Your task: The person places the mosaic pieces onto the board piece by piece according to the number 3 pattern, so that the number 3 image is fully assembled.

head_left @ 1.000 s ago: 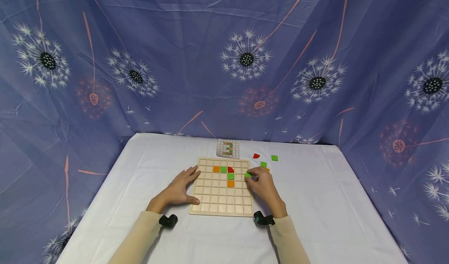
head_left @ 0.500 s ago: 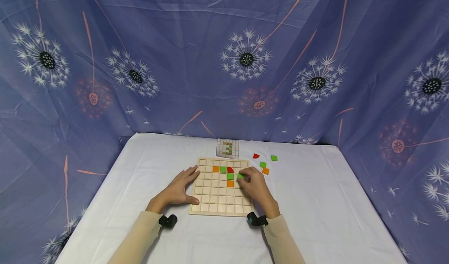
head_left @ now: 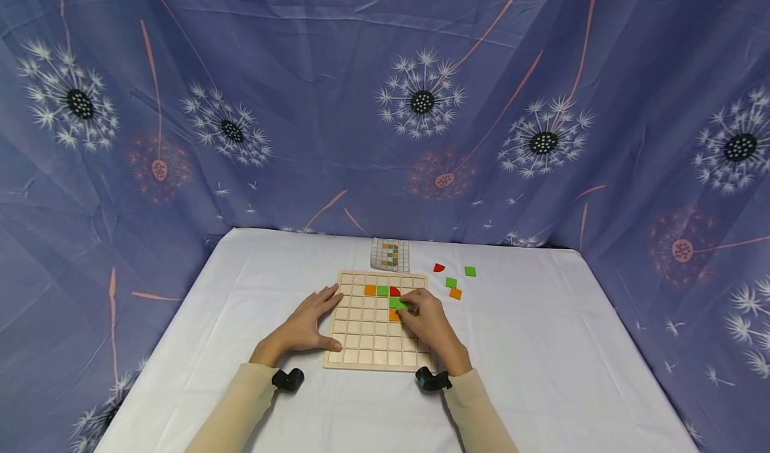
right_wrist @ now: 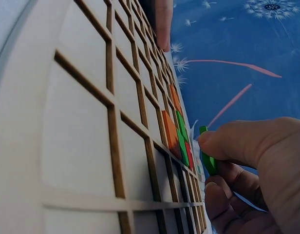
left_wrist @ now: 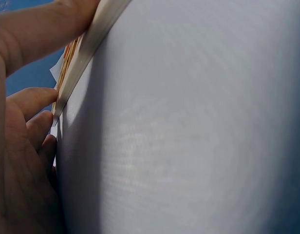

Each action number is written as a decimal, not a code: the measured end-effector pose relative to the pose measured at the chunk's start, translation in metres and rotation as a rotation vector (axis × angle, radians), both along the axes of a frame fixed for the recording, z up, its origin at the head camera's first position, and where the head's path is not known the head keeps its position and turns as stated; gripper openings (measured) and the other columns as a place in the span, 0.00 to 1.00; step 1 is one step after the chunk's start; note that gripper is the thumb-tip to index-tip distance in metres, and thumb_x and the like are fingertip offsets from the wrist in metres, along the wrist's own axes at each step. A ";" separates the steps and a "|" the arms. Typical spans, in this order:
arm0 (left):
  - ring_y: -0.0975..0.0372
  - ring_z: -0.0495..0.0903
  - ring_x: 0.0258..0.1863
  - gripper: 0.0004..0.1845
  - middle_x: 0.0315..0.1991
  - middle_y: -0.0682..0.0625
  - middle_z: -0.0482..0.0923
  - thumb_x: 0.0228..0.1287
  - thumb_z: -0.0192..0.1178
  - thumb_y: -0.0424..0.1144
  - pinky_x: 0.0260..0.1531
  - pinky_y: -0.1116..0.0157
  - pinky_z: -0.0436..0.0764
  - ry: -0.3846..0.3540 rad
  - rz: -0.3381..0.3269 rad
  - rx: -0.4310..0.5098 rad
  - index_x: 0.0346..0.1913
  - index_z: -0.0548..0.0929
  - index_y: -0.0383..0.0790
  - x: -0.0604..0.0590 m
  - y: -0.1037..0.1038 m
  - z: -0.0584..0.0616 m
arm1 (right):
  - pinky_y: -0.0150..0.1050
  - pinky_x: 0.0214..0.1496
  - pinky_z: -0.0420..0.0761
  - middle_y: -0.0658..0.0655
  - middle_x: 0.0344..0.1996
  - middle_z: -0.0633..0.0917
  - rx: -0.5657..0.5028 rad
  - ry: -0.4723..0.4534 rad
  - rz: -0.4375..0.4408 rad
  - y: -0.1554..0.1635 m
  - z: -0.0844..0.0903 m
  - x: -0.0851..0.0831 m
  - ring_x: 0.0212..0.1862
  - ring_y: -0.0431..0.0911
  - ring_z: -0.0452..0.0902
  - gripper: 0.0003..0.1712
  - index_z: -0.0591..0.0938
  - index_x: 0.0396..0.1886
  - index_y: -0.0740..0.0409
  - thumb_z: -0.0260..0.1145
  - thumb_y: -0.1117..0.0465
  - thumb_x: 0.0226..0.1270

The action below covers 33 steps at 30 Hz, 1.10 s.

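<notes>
A green tile (right_wrist: 207,158) is pinched in the right hand (head_left: 428,319) above the board (head_left: 361,346), right of centre. Five tiles sit on the board; four lie loose on the desk (head_left: 541,346) at 2 o'clock. The left hand (head_left: 307,323), fingers relaxed, rests on the board's left edge.

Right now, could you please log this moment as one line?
right hand: pinches green tile over wooden grid board | left hand: rests on board edge

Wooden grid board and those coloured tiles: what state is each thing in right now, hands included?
Wooden grid board: flat on table, mostly unfilled.
Green tile: pinched by right hand, above the board.
Left hand: resting on board's left edge.
Placed tiles: seated in cells.
Loose tiles: lying on cloth.
</notes>
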State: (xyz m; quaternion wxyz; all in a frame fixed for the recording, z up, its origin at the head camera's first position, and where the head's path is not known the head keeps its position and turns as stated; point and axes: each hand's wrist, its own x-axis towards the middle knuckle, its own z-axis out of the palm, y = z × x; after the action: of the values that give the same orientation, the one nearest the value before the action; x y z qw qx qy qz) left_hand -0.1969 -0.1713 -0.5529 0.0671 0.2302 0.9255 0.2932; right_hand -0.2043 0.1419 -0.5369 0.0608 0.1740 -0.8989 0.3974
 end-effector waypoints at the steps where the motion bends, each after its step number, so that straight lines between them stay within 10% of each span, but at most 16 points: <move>1: 0.40 0.52 0.81 0.65 0.82 0.38 0.53 0.39 0.80 0.66 0.80 0.39 0.52 0.001 -0.001 0.001 0.78 0.64 0.35 0.000 0.000 0.000 | 0.33 0.40 0.85 0.57 0.45 0.85 0.004 0.004 0.005 -0.001 -0.001 0.000 0.39 0.42 0.81 0.13 0.89 0.47 0.64 0.75 0.67 0.64; 33: 0.40 0.52 0.81 0.65 0.82 0.38 0.53 0.39 0.80 0.65 0.80 0.40 0.52 -0.005 0.000 0.005 0.78 0.64 0.36 0.000 0.000 0.002 | 0.40 0.50 0.87 0.58 0.50 0.85 0.054 -0.054 0.127 -0.027 -0.003 0.005 0.49 0.49 0.82 0.13 0.89 0.49 0.62 0.72 0.65 0.66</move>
State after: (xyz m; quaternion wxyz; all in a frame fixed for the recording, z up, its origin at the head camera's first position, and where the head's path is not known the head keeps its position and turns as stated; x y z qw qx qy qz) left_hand -0.1970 -0.1708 -0.5513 0.0688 0.2296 0.9247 0.2958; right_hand -0.1996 0.1147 -0.5396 0.0067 0.2216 -0.8977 0.3807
